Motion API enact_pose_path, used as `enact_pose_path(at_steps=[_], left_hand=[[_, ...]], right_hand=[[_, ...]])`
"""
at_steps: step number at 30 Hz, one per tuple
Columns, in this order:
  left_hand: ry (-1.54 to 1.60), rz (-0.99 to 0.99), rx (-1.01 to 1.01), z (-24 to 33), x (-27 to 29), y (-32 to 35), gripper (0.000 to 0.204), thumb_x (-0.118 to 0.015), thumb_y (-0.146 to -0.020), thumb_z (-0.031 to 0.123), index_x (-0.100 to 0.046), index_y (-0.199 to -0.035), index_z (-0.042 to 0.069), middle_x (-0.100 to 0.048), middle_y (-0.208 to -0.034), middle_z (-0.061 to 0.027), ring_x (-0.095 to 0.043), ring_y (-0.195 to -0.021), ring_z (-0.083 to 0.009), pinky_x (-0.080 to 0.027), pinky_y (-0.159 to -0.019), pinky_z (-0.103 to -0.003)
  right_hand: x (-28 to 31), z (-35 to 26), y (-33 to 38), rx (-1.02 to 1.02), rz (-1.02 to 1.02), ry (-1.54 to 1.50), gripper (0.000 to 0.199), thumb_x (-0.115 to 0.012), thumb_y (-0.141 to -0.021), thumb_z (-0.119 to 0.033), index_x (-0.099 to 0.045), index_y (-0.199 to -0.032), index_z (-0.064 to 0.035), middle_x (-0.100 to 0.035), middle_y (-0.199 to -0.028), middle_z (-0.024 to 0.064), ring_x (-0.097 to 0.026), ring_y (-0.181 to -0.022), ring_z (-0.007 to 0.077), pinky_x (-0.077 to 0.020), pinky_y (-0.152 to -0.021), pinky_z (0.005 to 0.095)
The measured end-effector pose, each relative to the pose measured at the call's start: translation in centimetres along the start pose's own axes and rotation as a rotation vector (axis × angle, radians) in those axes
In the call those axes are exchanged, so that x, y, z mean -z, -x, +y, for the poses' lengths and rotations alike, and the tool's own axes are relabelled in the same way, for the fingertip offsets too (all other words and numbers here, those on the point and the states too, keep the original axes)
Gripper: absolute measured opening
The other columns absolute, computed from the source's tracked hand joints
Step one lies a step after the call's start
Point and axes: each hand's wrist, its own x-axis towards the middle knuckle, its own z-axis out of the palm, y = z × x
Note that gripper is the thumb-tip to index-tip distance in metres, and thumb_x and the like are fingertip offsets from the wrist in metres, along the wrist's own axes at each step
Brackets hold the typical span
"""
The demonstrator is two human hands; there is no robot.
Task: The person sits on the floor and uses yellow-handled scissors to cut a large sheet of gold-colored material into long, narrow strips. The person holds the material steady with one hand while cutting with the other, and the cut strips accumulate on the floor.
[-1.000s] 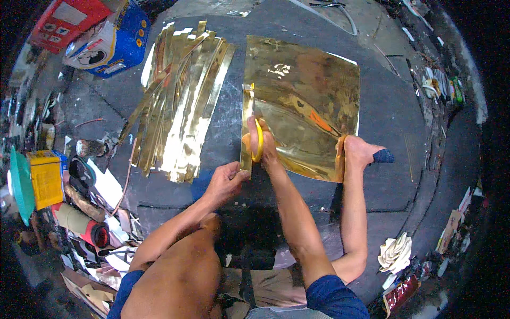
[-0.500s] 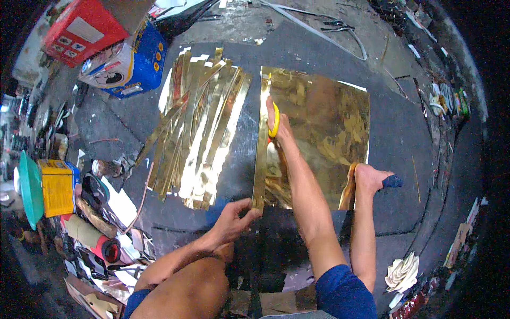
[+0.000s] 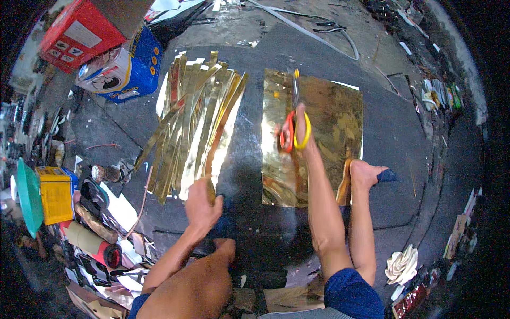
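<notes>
A gold-coloured sheet (image 3: 334,119) is laid flat on a dark mat (image 3: 247,135), and its middle is partly covered by the right hand (image 3: 303,126). In that hand, scissors with one red and one yellow handle (image 3: 295,94) are grasped, the blades pointed away from the body, above the sheet's left half (whether the metal is touched by them cannot be told). At the sheet's lower right edge a bare foot (image 3: 365,173) is placed.

To the left, across a bare band of mat, a pile of gold strips (image 3: 186,130) is spread lengthwise, some crossed at a slant. By the left hand (image 3: 203,206), slightly blurred, the near end of a brownish-gold strip (image 3: 224,123) is pinched; the rest of it is stretched away over the pile's right side.

The mat is scuffed and dusty. Beyond the pile a blue box (image 3: 139,64) and a red box (image 3: 79,34) are set together, and a grey strap (image 3: 303,30) is looped on the floor at the far side. On the left, a yellow box (image 3: 55,192) is stood beside a teal disc (image 3: 28,199), with white paper scraps (image 3: 121,211) scattered nearer. At the lower right a crumpled cream cloth (image 3: 402,266) is left near the mat's edge.
</notes>
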Motion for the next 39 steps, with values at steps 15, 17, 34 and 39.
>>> enact_pose_path(at_steps=[15, 17, 34, 39], left_hand=[[0.529, -0.144, 0.315, 1.9, -15.8, -5.1, 0.024, -0.064, -0.076, 0.023, -0.068, -0.073, 0.000, -0.067, -0.072, -0.0188, -0.068, -0.070, -0.0291, -0.051, -0.066, -0.041], [0.548, -0.216, 0.243, 0.2, -14.4, -5.9, 0.024, -0.062, -0.076, 0.023, -0.070, -0.076, 0.000, -0.067, -0.073, -0.0193, -0.068, -0.071, -0.0300, -0.051, -0.068, -0.041], [0.495, -0.575, 0.355, 0.8, -10.7, -6.8, 0.024, -0.067, -0.078, 0.017, -0.067, -0.064, -0.001, -0.065, -0.061, -0.0095, -0.060, -0.052, -0.0154, -0.049, -0.053, -0.031], [0.423, -0.534, 0.278, 0.5, -11.0, -6.6, 0.030, -0.068, -0.079, 0.027, -0.067, -0.067, -0.001, -0.065, -0.062, -0.0120, -0.063, -0.058, -0.0202, -0.049, -0.059, -0.036]], right_hand=[[1.8, 13.8, 29.3, -0.330, 0.055, 0.107, 0.074, -0.029, -0.092, -0.069, -0.060, -0.076, -0.0028, -0.051, -0.054, 0.0049, -0.052, -0.043, 0.0159, -0.0444, -0.044, 0.0294], [1.3, 14.6, 30.1, -0.376, 0.045, 0.201, 0.070, -0.037, -0.092, -0.067, -0.060, -0.078, -0.0021, -0.053, -0.057, 0.0057, -0.053, -0.044, 0.0169, -0.0461, -0.045, 0.0301], [-3.0, 19.5, 29.2, -0.450, -0.128, 0.122, 0.085, -0.035, -0.081, -0.081, -0.057, -0.090, 0.0009, -0.052, -0.066, 0.0052, -0.057, -0.055, 0.0166, -0.0510, -0.053, 0.0321], [-2.3, 20.2, 27.9, -0.521, -0.066, 0.100, 0.085, -0.037, -0.080, -0.081, -0.056, -0.086, 0.0011, -0.051, -0.063, 0.0048, -0.055, -0.050, 0.0157, -0.0501, -0.050, 0.0317]])
